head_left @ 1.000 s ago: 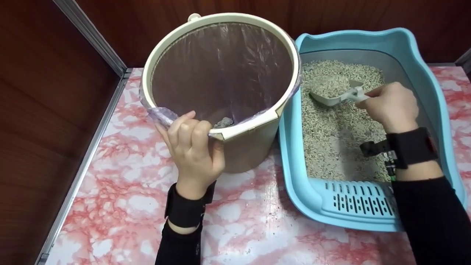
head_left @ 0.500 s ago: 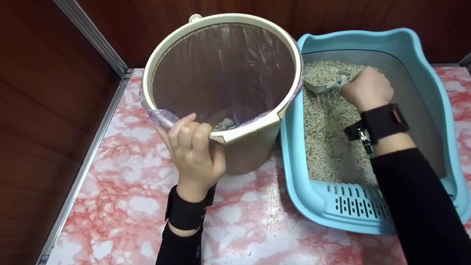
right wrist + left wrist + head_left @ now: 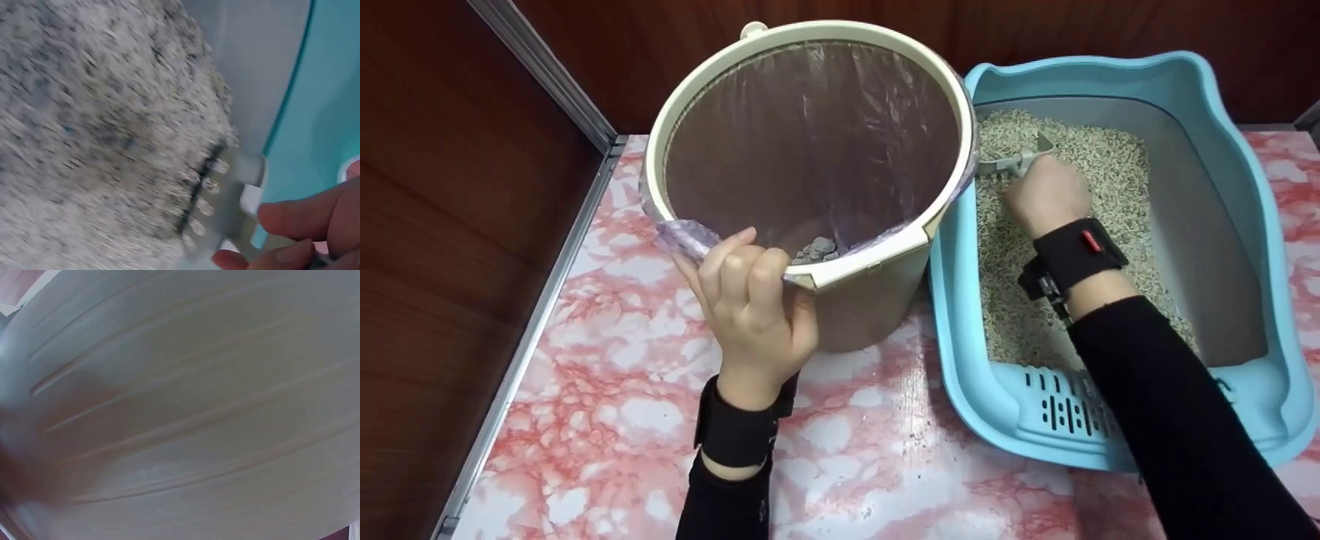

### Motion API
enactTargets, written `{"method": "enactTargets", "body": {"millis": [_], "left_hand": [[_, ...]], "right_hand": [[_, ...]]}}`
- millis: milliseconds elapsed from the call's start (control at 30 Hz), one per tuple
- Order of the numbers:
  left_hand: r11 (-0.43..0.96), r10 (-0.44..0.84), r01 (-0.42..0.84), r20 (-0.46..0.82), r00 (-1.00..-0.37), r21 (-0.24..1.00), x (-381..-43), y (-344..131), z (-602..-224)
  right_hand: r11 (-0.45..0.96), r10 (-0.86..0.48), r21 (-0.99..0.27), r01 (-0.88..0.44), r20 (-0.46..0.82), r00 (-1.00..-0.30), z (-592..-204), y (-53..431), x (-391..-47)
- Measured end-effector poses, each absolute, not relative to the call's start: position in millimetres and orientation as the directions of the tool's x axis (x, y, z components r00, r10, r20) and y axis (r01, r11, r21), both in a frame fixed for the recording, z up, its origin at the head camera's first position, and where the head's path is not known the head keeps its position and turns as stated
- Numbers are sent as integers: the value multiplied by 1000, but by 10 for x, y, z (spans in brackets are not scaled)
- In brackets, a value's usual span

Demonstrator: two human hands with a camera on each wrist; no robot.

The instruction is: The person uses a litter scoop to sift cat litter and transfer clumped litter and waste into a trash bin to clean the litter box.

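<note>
In the head view my left hand (image 3: 750, 315) grips the front rim of a cream trash can (image 3: 877, 259), fingers over the edge and thumb outside. A clear purplish bag lines the can, and grey clumps (image 3: 819, 250) lie inside it. My right hand (image 3: 1054, 196) holds a pale litter scoop (image 3: 1001, 165) by its handle, at the left side of a blue litter box (image 3: 952, 337). Slotted holes show in the scoop (image 3: 219, 197) in the right wrist view, its blade in the litter (image 3: 112, 112) beside the box wall. Only the can's ribbed side (image 3: 197, 410) fills the left wrist view.
The box's perforated front step (image 3: 1057, 405) faces me. Can and box stand side by side on a red-and-white marbled surface (image 3: 645, 412). Dark wood panels (image 3: 457, 187) rise at the left and back. A few crumbs lie before the can.
My right hand has moved left with the scoop, toward the can side of the box. The scoop, heaped with litter a second ago, is now lower in the litter. My left hand has stayed put.
</note>
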State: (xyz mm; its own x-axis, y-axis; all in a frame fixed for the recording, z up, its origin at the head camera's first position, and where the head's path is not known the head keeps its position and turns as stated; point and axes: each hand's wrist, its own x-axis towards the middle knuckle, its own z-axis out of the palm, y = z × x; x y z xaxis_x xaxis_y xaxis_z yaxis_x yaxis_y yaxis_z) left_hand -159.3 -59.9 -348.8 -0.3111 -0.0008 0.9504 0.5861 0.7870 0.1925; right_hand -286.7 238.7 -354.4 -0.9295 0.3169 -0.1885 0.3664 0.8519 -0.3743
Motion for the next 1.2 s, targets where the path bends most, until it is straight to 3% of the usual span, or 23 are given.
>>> {"method": "enactTargets", "body": {"millis": [200, 667, 1200], "left_hand": [[785, -3, 588, 951, -308, 193, -1594, -597, -3481], [778, 2, 599, 954, -301, 188, -1594, -604, -3496], [789, 2, 581, 945, -326, 199, -1579, -598, -3486]], "right_hand": [[810, 301, -498, 310, -101, -948, -3807, 2498, -2771], [787, 295, -549, 283, -68, -953, -3930, 2592, -2662], [882, 264, -326, 340, -255, -930, -3428, 2685, -2585]]}}
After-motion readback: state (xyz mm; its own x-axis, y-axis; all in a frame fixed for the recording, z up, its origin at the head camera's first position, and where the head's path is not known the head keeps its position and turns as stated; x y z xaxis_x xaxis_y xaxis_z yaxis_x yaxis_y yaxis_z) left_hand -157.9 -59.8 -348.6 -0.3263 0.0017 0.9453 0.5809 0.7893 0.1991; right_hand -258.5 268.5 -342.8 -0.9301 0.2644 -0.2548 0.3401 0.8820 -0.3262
